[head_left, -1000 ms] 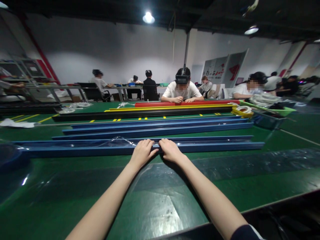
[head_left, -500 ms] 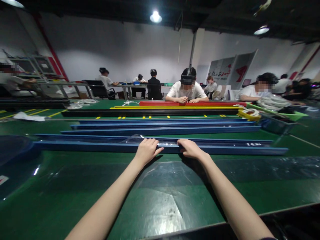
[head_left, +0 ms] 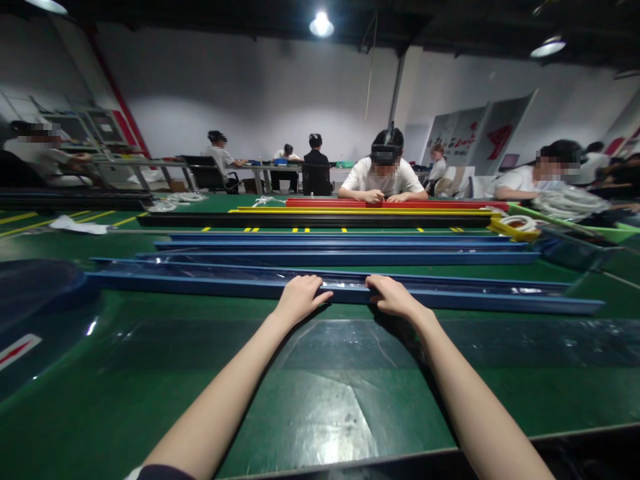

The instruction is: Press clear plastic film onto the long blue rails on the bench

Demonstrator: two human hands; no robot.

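Note:
A long blue channel (head_left: 240,285) lies across the green table in front of me, with clear plastic film (head_left: 345,282) along its inside. My left hand (head_left: 301,297) grips its near wall around the middle, fingers reaching over into the channel and thumb stretched along the front. A short way to the right, my right hand (head_left: 395,298) has its fingers curled over the same wall, thumb below. The fingertips of both hands are partly hidden inside the channel. Nearer me, a wide clear plastic sheet (head_left: 210,343) lies flat on the table under my forearms.
Behind are more blue channels (head_left: 340,258), a black one (head_left: 325,221), a yellow one (head_left: 365,211) and a red one (head_left: 450,205). A rolled clear sheet (head_left: 40,313) stands left. Bins with white coils (head_left: 570,200) are right. A co-worker (head_left: 383,173) sits opposite.
The raised loop of film left of my left hand has flattened down into the channel. The view has shifted slightly; both hands keep about the same places on the channel.

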